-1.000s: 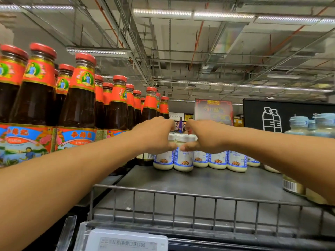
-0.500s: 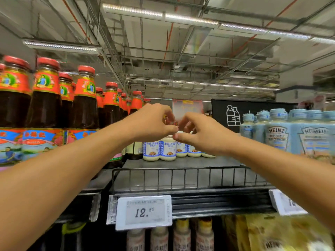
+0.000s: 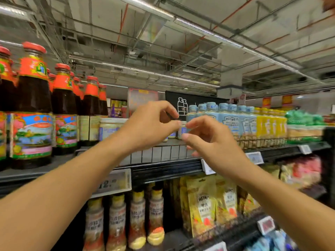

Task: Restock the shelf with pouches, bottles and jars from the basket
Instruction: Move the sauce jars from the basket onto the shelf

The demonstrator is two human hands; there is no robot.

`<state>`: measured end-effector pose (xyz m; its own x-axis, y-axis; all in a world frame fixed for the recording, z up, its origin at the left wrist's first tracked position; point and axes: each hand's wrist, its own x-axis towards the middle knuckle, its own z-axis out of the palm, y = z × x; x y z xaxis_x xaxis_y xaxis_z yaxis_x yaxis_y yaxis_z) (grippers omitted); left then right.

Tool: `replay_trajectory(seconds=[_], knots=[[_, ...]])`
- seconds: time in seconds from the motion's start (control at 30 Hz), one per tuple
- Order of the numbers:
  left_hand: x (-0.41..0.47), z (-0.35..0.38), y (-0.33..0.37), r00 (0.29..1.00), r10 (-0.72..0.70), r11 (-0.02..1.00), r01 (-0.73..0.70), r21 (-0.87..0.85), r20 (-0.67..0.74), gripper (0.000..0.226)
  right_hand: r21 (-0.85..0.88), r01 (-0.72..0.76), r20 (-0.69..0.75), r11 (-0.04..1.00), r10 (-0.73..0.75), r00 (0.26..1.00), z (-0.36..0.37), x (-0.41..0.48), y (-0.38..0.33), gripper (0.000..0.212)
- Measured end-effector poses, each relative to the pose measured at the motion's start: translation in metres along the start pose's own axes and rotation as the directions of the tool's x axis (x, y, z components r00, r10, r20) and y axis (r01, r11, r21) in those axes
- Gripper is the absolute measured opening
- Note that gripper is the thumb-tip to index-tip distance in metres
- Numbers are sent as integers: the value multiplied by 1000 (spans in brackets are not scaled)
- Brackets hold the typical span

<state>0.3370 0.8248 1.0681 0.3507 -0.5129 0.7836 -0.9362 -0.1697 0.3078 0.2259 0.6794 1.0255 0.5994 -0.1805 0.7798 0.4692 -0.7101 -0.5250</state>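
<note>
Hovering before the shelf (image 3: 163,169), the left hand (image 3: 150,127) and right hand (image 3: 215,144) hold nothing, fingers loosely curled.

Left: dk-brown sauce bottles (image 3: 32,98) w/ red caps, orange neck bands & multicolour picture labels; far centre: white jars (image 3: 182,130) w/ blue labels, black sign (image 3: 195,100) w/ white bottle outline; right: pale-blue Heinz bottles (image 3: 230,120), yellow packs (image 3: 268,124), green packs (image 3: 304,118); lower: yellow pouches (image 3: 203,205).

Raised together — left hand (image 3: 145,127) and right hand (image 3: 213,144), fingers (image 3: 199,122) loosely curled, empty.
</note>
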Motion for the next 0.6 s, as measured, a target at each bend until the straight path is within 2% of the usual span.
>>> replay_trajectory(seconds=[0.3,0.43,0.6], knots=[[5,100,53,989,111,938,-72,-339,96,8,-118,-122,-153,985,103,983,-91,-63,25,13],[12,160,83,978,145,882,-61,-468,147,7,-192,-182,-209,964,141,968,-141,-91,44,12],[19,235,127,963,166,781,4,-625,214,4,-230,-269,-299,935,195,934,-205,-126,68,26]])
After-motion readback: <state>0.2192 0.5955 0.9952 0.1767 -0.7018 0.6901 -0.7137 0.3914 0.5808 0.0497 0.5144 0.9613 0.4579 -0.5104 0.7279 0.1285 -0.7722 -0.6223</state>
